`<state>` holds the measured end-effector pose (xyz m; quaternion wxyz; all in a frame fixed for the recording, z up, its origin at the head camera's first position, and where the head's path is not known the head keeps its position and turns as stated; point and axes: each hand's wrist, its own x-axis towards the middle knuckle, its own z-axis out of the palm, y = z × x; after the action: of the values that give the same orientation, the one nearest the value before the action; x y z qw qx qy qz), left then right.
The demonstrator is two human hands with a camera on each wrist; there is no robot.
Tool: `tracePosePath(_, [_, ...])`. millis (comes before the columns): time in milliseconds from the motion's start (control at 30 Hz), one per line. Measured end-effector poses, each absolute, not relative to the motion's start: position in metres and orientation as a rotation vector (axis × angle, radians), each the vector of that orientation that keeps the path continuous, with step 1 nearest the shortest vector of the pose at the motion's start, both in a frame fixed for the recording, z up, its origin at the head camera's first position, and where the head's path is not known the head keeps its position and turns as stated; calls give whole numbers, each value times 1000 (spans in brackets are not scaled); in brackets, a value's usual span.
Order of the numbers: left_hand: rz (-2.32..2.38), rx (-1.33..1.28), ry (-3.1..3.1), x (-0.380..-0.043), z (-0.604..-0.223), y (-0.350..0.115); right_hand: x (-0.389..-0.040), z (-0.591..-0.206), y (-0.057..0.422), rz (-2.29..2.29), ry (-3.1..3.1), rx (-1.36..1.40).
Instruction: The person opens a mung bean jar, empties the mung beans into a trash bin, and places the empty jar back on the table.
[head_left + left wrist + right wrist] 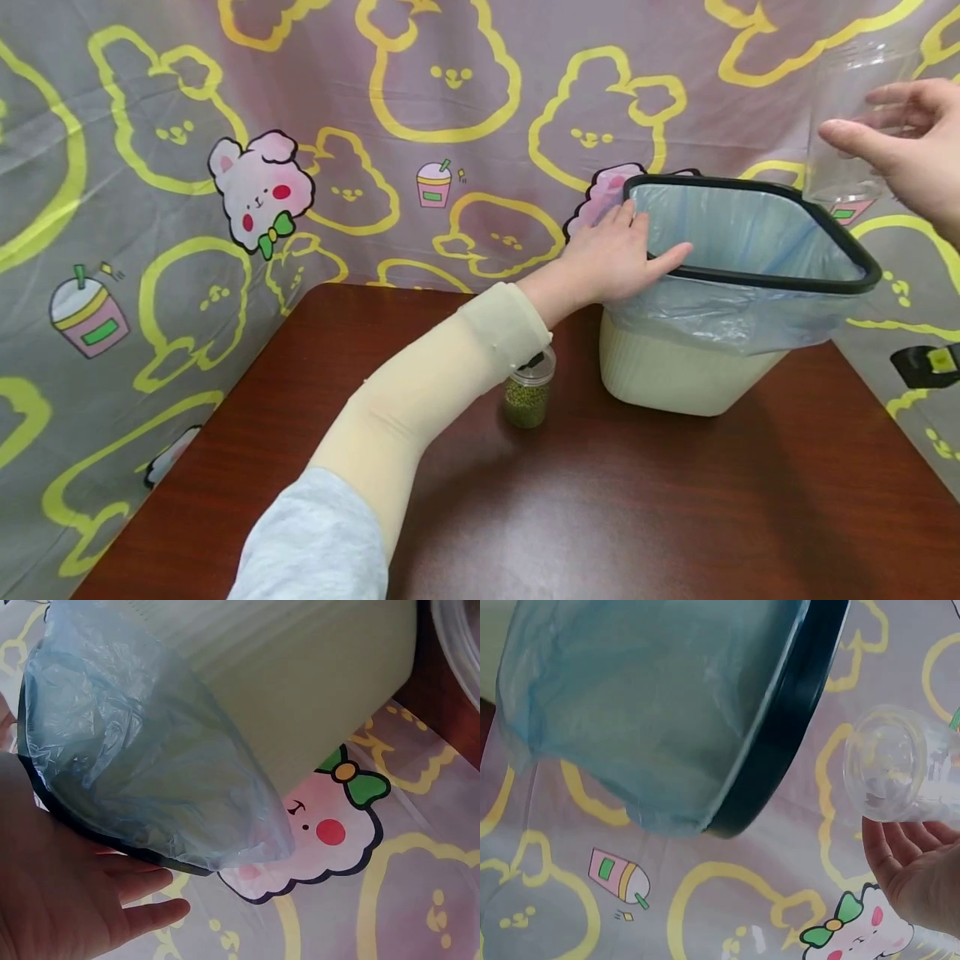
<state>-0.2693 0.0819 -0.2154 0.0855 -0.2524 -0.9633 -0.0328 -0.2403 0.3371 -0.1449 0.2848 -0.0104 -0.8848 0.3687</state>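
Clear plastic jar [843, 96] at upper right, pinched by the right hand [918, 150], wants a firm grip while the outstretched left hand [615, 254] should brace the lined trash bin [757, 281].

Head view: at five o'clock, the sleeve [420, 392] covers part of the green-filled jar's [527, 406] top; at three, the bin's [686, 371] floor is hidden. Right wrist view: the clear container [889, 761] is cut off at three o'clock.

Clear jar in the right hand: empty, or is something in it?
Looks empty: the patterned backdrop shows through the clear jar in the right hand, with no contents visible.
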Motion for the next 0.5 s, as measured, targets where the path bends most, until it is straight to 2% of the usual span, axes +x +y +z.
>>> tracePosePath(500, [-96, -743, -2877, -267, -215, 81, -230, -157, 326, 1153, -2162, 12])
